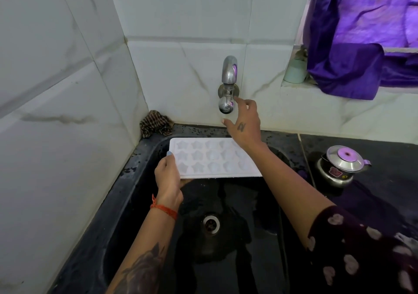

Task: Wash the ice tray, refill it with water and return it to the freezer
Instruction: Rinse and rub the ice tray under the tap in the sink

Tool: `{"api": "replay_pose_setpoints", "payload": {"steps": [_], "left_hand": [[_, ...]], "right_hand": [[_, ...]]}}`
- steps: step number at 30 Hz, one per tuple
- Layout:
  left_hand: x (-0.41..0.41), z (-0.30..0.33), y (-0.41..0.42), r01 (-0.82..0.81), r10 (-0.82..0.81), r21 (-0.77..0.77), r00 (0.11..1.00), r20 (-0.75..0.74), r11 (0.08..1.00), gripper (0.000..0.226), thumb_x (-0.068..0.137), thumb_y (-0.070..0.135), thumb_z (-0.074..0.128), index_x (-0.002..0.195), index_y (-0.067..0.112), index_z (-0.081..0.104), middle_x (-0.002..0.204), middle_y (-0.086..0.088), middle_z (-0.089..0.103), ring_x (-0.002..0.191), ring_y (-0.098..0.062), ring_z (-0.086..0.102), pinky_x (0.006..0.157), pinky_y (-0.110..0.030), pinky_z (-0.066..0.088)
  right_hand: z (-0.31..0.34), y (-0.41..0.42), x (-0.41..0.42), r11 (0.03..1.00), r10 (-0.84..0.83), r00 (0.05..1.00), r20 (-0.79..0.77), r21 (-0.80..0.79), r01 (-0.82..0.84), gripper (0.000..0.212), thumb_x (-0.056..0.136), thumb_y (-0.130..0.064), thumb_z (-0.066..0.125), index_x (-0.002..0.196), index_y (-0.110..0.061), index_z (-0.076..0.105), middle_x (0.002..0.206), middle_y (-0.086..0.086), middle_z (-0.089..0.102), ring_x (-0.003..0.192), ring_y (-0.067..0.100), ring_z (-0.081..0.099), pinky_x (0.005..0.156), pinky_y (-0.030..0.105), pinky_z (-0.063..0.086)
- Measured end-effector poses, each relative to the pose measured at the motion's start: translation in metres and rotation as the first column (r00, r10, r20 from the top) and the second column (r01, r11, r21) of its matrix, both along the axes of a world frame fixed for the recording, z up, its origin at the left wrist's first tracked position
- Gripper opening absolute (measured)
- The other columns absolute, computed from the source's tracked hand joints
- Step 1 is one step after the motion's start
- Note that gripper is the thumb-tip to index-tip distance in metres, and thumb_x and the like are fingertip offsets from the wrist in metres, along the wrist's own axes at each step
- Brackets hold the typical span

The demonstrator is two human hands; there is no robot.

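Note:
A white ice tray (210, 158) with star-shaped moulds is held level over the black sink (126, 203), under the wall tap. My left hand (168, 176) grips its left end, thumb on top and fingers beneath. My right hand (243, 119) is raised above the tray's right end beside the steel tap (228, 83), fingers relaxed and spread, fingertips close to the spout end; contact is unclear. No water stream shows.
The drain (211, 224) lies at the sink's wet bottom. A striped cloth (155, 123) is bunched in the back left corner. A small steel lidded pot (341, 166) stands on the black counter at right. A purple curtain (362, 45) hangs over the window ledge.

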State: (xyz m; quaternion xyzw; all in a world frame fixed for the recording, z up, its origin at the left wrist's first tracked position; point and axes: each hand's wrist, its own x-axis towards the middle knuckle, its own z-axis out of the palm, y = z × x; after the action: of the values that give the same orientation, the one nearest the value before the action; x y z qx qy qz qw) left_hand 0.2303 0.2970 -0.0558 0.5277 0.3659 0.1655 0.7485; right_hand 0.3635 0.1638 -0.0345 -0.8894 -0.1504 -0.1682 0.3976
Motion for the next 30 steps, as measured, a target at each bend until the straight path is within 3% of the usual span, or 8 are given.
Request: {"api": "replay_pose_setpoints", "payload": {"steps": [8, 11, 16, 21, 30], "left_hand": [[0.014, -0.006, 0.005, 0.002, -0.002, -0.008, 1.0, 0.017, 1.0, 0.028, 0.101, 0.035, 0.039, 0.08, 0.022, 0.054, 0.084, 0.002, 0.062, 0.073, -0.013, 0.061, 0.052, -0.029, 0.05], [0.018, -0.011, 0.009, 0.006, -0.006, -0.003, 1.0, -0.006, 1.0, 0.026, 0.101, 0.035, 0.04, 0.085, 0.021, 0.056, 0.085, 0.001, 0.063, 0.075, -0.014, 0.062, 0.05, -0.028, 0.052], [0.023, -0.015, 0.012, 0.002, -0.002, -0.011, 1.0, -0.014, 1.0, 0.026, 0.101, 0.034, 0.04, 0.088, 0.019, 0.057, 0.086, 0.001, 0.064, 0.076, -0.014, 0.062, 0.049, -0.027, 0.053], [0.024, -0.014, 0.009, -0.01, 0.01, -0.019, 1.0, -0.006, 1.0, 0.028, 0.101, 0.034, 0.04, 0.081, 0.021, 0.056, 0.083, 0.002, 0.063, 0.072, -0.012, 0.062, 0.048, -0.026, 0.054], [0.027, -0.011, 0.008, -0.017, 0.017, -0.02, 1.0, 0.004, 1.0, 0.027, 0.101, 0.034, 0.04, 0.082, 0.022, 0.056, 0.083, 0.002, 0.063, 0.072, -0.012, 0.061, 0.042, -0.022, 0.054]], "right_hand": [[-0.017, 0.017, 0.04, 0.953, 0.047, 0.987, 0.155, -0.301, 0.003, 0.049, 0.083, -0.013, 0.069, 0.129, -0.005, 0.052, 0.129, 0.023, 0.048, 0.099, 0.039, 0.055, 0.079, 0.04, 0.05], [-0.021, 0.015, 0.05, 0.919, 0.057, 0.984, 0.17, -0.393, 0.015, 0.044, 0.082, -0.004, 0.067, 0.124, -0.006, 0.055, 0.127, 0.025, 0.05, 0.082, 0.04, 0.059, 0.066, 0.041, 0.053], [-0.02, 0.009, 0.061, 0.859, 0.173, 0.943, 0.285, -0.513, -0.003, 0.053, 0.054, 0.014, 0.078, 0.102, -0.003, 0.064, 0.099, 0.025, 0.062, 0.052, 0.033, 0.057, 0.044, 0.031, 0.047], [-0.019, 0.003, 0.067, 0.805, 0.278, 0.903, 0.326, -0.592, -0.035, 0.068, 0.04, 0.021, 0.078, 0.102, -0.004, 0.065, 0.094, 0.02, 0.062, 0.049, 0.027, 0.051, 0.04, 0.028, 0.044], [-0.013, -0.001, 0.065, 0.788, 0.368, 0.862, 0.348, -0.61, -0.09, 0.067, 0.04, 0.029, 0.067, 0.1, -0.002, 0.067, 0.093, 0.021, 0.063, 0.055, 0.032, 0.052, 0.044, 0.028, 0.042]]}}
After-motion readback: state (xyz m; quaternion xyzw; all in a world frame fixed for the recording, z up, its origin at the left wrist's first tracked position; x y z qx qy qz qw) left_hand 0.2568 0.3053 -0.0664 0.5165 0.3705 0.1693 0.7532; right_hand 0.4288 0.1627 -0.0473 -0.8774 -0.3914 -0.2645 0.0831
